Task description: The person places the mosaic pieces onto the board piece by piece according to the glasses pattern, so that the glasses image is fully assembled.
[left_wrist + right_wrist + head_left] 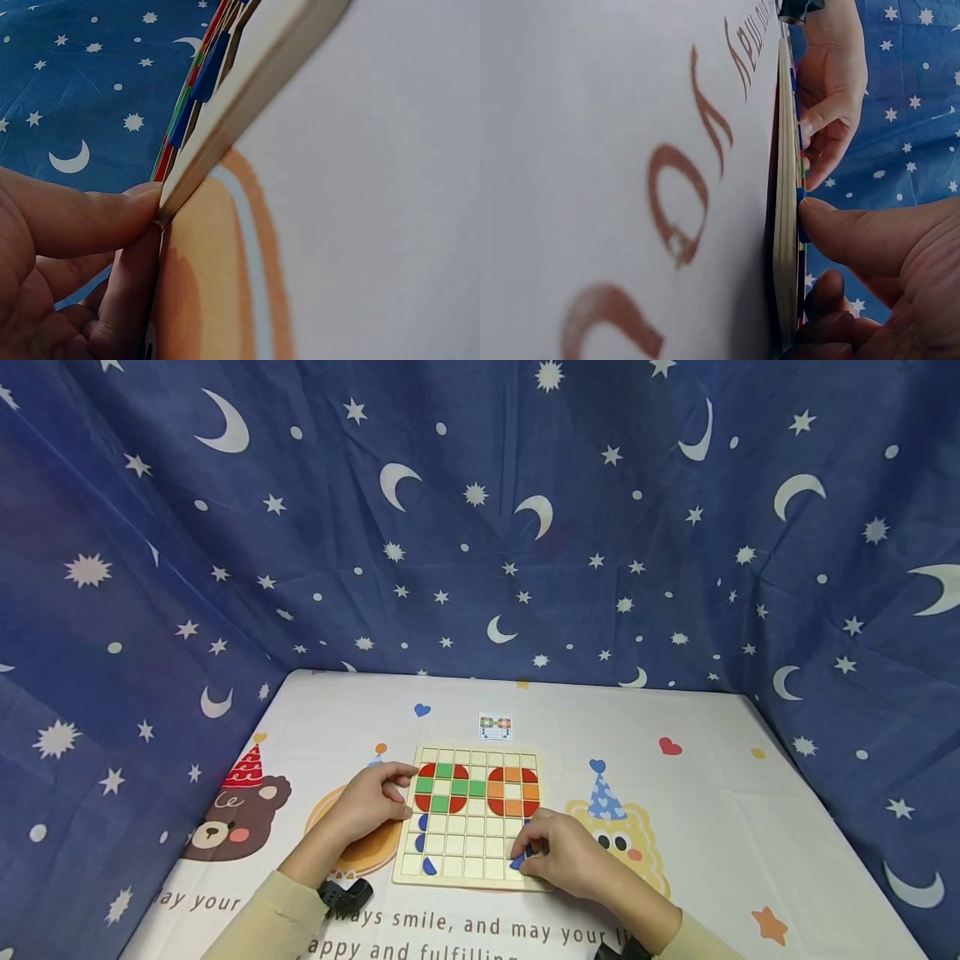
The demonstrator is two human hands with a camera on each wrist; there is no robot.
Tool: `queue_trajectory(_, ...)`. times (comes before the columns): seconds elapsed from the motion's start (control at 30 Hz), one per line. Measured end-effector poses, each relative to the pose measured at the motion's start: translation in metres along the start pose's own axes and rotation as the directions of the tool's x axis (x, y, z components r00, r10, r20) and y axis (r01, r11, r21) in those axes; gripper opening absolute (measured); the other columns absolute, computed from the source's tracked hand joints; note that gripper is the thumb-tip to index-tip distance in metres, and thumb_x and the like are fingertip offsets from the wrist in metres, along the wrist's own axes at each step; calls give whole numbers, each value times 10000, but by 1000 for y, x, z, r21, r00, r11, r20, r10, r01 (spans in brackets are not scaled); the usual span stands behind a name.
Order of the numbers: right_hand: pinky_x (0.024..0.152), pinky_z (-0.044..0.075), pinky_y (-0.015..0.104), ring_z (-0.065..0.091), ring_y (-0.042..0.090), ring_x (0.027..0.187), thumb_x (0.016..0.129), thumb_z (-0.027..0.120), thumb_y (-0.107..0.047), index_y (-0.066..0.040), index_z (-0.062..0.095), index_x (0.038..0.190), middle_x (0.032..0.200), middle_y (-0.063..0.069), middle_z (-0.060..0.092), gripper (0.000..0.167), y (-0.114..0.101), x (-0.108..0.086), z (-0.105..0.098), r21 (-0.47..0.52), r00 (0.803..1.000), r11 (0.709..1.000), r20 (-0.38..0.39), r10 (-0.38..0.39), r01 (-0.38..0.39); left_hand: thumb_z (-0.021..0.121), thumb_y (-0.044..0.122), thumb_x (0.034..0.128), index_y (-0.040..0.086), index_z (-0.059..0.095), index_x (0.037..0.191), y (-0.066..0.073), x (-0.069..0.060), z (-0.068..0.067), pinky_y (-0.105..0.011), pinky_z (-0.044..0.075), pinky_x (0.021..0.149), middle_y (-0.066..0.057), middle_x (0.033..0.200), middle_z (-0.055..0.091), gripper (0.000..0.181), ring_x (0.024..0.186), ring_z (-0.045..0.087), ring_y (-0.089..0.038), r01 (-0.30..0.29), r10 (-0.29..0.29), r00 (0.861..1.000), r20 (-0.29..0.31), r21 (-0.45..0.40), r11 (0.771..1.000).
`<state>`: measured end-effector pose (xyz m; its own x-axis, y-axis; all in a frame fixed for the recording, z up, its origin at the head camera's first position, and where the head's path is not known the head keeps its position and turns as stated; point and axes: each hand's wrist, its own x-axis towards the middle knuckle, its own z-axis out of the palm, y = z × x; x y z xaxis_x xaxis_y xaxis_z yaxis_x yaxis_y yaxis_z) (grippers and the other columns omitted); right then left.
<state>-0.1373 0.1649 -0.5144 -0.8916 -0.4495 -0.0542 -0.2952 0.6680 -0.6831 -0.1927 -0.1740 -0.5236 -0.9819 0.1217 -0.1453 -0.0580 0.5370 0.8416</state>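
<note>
A pale gridded board (454,843) lies on the table, bearing red, green and orange pieces in two ring shapes joined by a green square (477,788). Down its left side sit blue curved pieces (420,842). My left hand (369,800) touches the board's left edge with thumb and fingers; the left wrist view shows the thumb (127,217) against that edge. At the lower right corner, my right hand (566,853) pinches a blue curved piece (517,863) at the board surface. Fingers partly hide other blue pieces on that side.
A small pattern card (496,727) lies behind the board. The white tablecloth (697,827) carries printed cartoon animals and lettering. A blue curtain (465,568) with moons and stars rises behind and at both sides. Black straps (345,897) sit at the wrists.
</note>
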Motion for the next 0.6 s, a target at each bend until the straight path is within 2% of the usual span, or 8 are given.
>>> queue_trajectory(0.6, 706, 444, 225, 538, 68, 772, 795, 933, -117, -312, 796, 770, 840, -77, 609, 240, -1, -2, 0, 2, 1000, 1000, 17, -18, 18, 864, -27, 787, 78, 715, 1367, -3, 2, 0, -260, 509, 741, -62, 1123, 669, 608, 863, 604, -174, -8, 8, 1000, 2, -10, 1000)
